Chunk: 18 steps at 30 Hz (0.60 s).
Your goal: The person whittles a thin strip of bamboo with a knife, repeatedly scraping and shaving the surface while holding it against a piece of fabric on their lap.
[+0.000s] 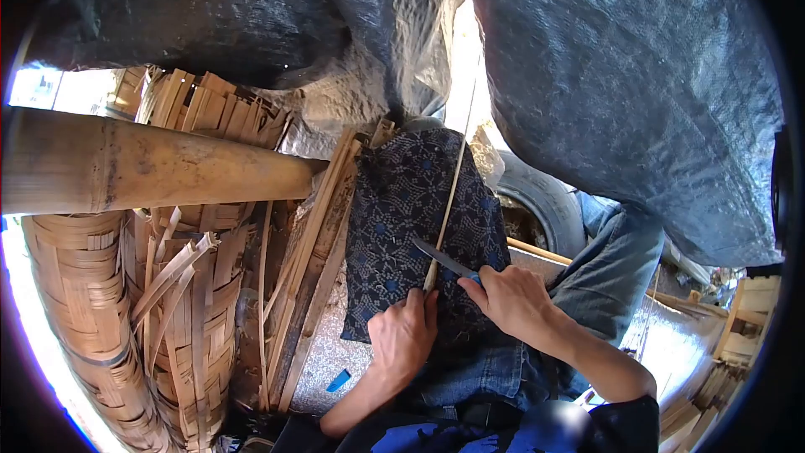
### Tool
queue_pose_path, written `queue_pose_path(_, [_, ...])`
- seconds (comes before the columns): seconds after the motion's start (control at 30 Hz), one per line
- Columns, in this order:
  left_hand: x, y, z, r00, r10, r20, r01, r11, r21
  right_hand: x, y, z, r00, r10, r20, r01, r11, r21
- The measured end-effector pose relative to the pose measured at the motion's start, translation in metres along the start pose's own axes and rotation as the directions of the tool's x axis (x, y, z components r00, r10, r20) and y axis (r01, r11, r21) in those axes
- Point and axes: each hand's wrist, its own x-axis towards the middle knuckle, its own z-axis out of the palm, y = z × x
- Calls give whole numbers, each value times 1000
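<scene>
My right hand (509, 295) is closed around the blue handle of a knife (443, 259), whose grey blade points up and to the left. The blade lies across a long, thin pale strip (454, 176), which looks like bamboo. My left hand (404, 331) pinches the near end of this strip, just below the blade. From there the strip runs away from me over a dark patterned cloth (394, 210) spread across my lap. Part of the knife's handle is hidden in my right fist.
Woven bamboo baskets (80, 277) stand at left under a thick bamboo pole (201, 164). Split bamboo slats (310, 260) lean beside the cloth. A blue plastic piece (339, 381) lies on the floor. A tire (549, 201) sits beyond my knee, and dark tarpaulin (612, 92) hangs overhead.
</scene>
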Motion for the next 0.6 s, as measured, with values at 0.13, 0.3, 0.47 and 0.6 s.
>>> queue_pose_path(0.13, [0,4,0,1000,12,0,-12,999,32,8,5,2,1000,-10,5,10,1000,-1])
queue_pose_path(0.3, [-4,3,3,1000,21,-11,-20,1000,10,32,16,-4,999,32,-8,-32,999,29])
queue_pose_path(0.47, [4,-13,-7,997,-37,74,49,984,-169,50,35,-8,988,-38,-147,51,995,88])
queue_pose_path(0.6, [3,-20,-29,892,-222,393,440,624,-646,23,12,-19,992,-57,-115,94,931,353])
